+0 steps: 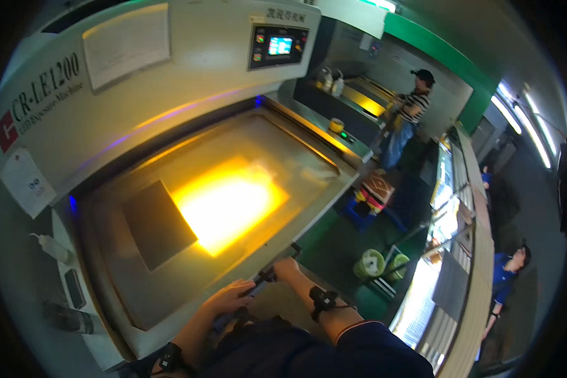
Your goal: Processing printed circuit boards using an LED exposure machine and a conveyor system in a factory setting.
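A black bar (267, 276) runs along the front edge of the machine bed close to my body. My right hand (288, 269) is closed around its right part. My left hand (230, 298) rests on the bar further left, fingers stretched out over it. Beyond both hands is the wide machine bed (296, 142), its surface hazy and shiny. On its left half lies a dark rectangular sheet (160, 225), flat and apart from my hands. Bright yellow light glows on the bed directly right of the sheet.
A control panel (277, 46) is on the upper housing. A squeeze bottle (55, 248) and a phone-like black device (74, 288) lie on the left ledge; a yellow tape roll (336, 125) is on the right. Green buckets (370, 264) stand on the floor. Two people (411, 113) are visible rightward.
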A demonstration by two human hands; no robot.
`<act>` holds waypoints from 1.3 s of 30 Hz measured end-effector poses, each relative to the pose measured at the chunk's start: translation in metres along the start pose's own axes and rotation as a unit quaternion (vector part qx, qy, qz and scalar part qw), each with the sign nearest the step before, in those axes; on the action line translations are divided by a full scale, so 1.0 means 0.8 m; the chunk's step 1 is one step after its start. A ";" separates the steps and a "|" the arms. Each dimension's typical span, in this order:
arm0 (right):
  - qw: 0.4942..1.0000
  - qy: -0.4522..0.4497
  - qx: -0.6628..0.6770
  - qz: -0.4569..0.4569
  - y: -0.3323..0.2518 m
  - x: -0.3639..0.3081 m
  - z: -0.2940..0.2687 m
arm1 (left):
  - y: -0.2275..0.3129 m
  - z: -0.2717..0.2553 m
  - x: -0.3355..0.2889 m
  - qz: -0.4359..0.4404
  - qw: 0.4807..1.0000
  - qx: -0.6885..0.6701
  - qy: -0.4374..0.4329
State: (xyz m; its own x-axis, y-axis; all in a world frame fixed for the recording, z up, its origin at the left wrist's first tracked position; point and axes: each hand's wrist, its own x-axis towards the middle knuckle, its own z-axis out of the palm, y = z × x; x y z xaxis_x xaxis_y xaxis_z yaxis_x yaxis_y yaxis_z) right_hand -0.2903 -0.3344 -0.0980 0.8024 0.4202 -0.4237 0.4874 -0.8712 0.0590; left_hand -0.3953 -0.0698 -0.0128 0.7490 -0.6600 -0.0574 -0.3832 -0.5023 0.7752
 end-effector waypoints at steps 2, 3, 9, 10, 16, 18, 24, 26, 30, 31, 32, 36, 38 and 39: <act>0.998 -0.058 -0.004 0.010 -0.025 -0.004 -0.030 | -0.057 -0.039 -0.039 -0.153 0.980 -0.017 0.129; 0.998 -0.055 0.004 0.009 -0.027 -0.012 -0.047 | -0.088 -0.062 -0.049 -0.177 0.965 -0.005 0.194; 0.995 -0.090 -0.036 -0.018 -0.021 0.007 -0.011 | -0.224 -0.095 -0.085 -0.425 0.837 0.186 0.289; 0.996 -0.079 -0.030 -0.017 -0.019 0.011 0.001 | -0.222 -0.084 -0.075 -0.418 0.844 0.183 0.282; 0.999 0.020 0.031 -0.011 -0.033 -0.018 0.012 | -0.213 -0.045 -0.060 -0.452 0.798 0.306 0.254; 0.985 0.136 0.105 -0.024 -0.038 -0.050 0.019 | -0.221 -0.045 -0.068 -0.447 0.781 0.352 0.259; 0.874 0.212 0.360 0.248 0.005 -0.139 0.117 | -0.220 -0.044 -0.074 -0.433 0.790 0.338 0.271; 0.846 0.126 0.425 0.296 0.033 -0.170 0.179 | -0.209 -0.051 -0.053 -0.426 0.808 0.302 0.272; 0.914 -0.068 0.349 0.194 0.091 -0.149 0.217 | -0.216 -0.041 -0.034 -0.464 0.765 0.309 0.322; 0.923 -0.133 0.333 0.140 0.109 -0.140 0.215 | -0.189 -0.033 -0.011 -0.485 0.767 0.283 0.310; 0.926 -0.194 0.314 0.082 0.121 -0.124 0.208 | -0.160 -0.025 0.013 -0.506 0.766 0.259 0.302; 0.925 -0.200 0.320 -0.045 0.225 -0.052 0.254 | -0.102 0.080 0.118 -0.315 0.861 0.263 0.301; 0.873 -0.169 0.457 0.007 0.159 0.027 0.178 | -0.093 0.079 0.061 -0.389 0.833 0.261 0.295; 0.902 -0.049 0.429 0.009 0.238 0.047 0.230 | -0.086 0.067 0.105 -0.348 0.860 0.221 0.301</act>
State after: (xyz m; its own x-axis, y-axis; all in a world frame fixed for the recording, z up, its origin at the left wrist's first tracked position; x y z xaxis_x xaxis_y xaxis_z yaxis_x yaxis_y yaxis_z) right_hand -0.2309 -0.5310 -0.2685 0.7528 0.4158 -0.5103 -0.0055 -0.7713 -0.6365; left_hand -0.3346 -0.1209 -0.1042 0.9731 0.2289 0.0277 0.2036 -0.9094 0.3626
